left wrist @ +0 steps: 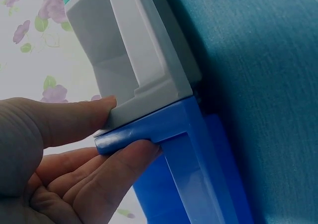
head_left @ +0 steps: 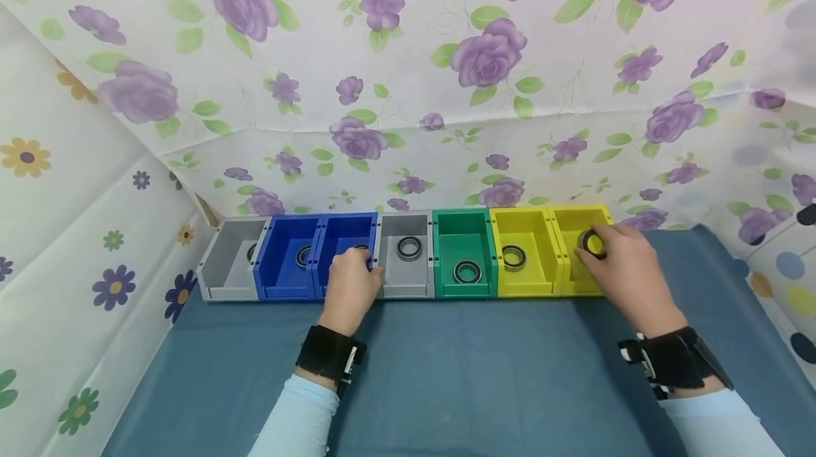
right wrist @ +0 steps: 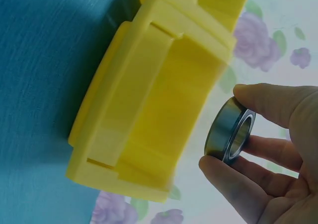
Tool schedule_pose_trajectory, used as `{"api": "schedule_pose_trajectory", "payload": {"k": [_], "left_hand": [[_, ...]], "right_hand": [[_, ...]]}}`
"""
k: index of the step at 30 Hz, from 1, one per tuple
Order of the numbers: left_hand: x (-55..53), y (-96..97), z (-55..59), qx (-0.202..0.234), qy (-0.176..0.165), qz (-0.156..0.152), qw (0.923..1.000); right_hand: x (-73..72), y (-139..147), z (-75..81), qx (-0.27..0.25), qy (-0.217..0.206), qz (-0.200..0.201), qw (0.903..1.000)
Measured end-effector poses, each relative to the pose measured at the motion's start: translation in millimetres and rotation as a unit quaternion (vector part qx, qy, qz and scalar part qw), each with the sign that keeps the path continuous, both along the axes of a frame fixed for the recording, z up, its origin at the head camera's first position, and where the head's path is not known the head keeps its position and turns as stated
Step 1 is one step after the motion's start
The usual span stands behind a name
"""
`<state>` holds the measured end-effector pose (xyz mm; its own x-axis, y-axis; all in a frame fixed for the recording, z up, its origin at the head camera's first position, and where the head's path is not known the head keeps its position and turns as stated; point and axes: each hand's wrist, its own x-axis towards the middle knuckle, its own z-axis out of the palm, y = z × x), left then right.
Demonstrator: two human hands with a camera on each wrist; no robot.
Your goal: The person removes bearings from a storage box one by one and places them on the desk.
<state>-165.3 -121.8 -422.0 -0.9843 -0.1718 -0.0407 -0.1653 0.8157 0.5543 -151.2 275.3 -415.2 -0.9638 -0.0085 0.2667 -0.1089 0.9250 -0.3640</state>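
From the head, a person's right hand [head_left: 627, 274] holds a metal ring [head_left: 583, 242] over the end yellow bin [head_left: 576, 285], on a blue-covered worktop [head_left: 472, 372] backed by flowered cloth [head_left: 306, 113]. At the left wrist, the left hand [left wrist: 72, 179] parts thumb and fingers by a grey bin [left wrist: 136, 35] and blue bin [left wrist: 191, 169], contact unclear; at the right wrist, the grip pinches the ring, tilted, its hole turned toward the fingers.

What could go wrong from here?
1. The right grip pinches the ring only at its outer edge, so it might slip and drop crookedly into, or just outside, the right yellow bin.
2. The left grip pinches the adjoining walls of a blue bin and a grey bin; a tug might shift the row.
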Motion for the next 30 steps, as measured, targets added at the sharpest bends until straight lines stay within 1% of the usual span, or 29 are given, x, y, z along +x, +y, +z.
{"api": "schedule_pose_trajectory", "payload": {"k": [5,9,11,14,19,23,26,30], "left_hand": [[0.3,-0.8,-1.5,-0.001,0.007,-0.001,1.0000],[0.4,-0.2,-1.4,-0.001,0.014,-0.003,0.9999],[0.6,0.3,-0.6,0.001,0.014,-0.005,0.9999],[1.0,0.4,0.3,0.000,0.012,-0.002,0.9999],[1.3,-0.7,-0.7,-0.001,0.009,0.001,1.0000],[0.9,-0.9,-2.0,-0.001,0.006,0.003,1.0000],[0.6,-0.3,-2.2,-0.002,0.006,0.001,1.0000],[1.0,1.5,-0.3,0.000,0.009,0.002,1.0000]], "right_hand": [[12.9,-3.4,5.9,0.002,0.019,0.002,0.9998],[24.1,-3.8,8.1,-0.003,0.017,0.002,0.9999],[29.4,-3.1,8.0,-0.007,0.004,0.003,1.0000],[36.0,-2.8,7.0,-0.006,-0.028,-0.001,0.9996],[43.8,-2.7,2.6,-0.004,-0.067,-0.006,0.9977],[48.4,-3.4,-3.3,-0.004,-0.079,-0.014,0.9968],[50.5,-4.1,-9.1,-0.002,-0.091,-0.029,0.9955],[51.2,-4.1,-17.8,-0.005,-0.124,-0.040,0.9915]]}}
